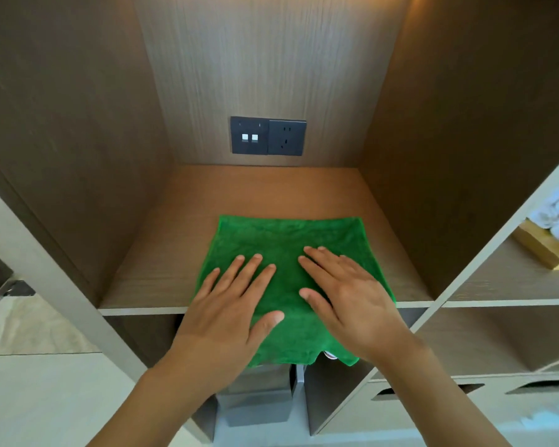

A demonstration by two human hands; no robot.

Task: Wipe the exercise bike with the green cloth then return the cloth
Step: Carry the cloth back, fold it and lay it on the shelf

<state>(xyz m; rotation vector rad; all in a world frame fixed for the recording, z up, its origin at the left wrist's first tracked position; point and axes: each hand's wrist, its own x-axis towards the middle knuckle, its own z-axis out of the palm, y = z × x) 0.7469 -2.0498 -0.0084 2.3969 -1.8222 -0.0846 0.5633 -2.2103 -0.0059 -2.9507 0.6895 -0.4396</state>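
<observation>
- The green cloth lies spread on the wooden shelf in the centre of the frame, inside a brown alcove. Its near part hangs over the shelf's front edge toward the bottom of the frame.
- The left hand lies flat on the cloth's lower-left part, fingers straight and fanned, gripping nothing.
- The right hand lies flat on the lower-right part, fingers straight and together, also pressing rather than holding.
- Handling, as a judgement: the cloth looks soft, light and limp, with a plush nap. It should fold or bunch easily and will not break, and it would slide if pushed on the smooth shelf. The overhanging near edge or a near corner seems the easiest place to pinch.
- Orientation: it is roughly square, so no long axis stands out. Its far edge runs left to right, parallel to the back wall, below the dark socket plate.
- The exercise bike is not in view.
</observation>
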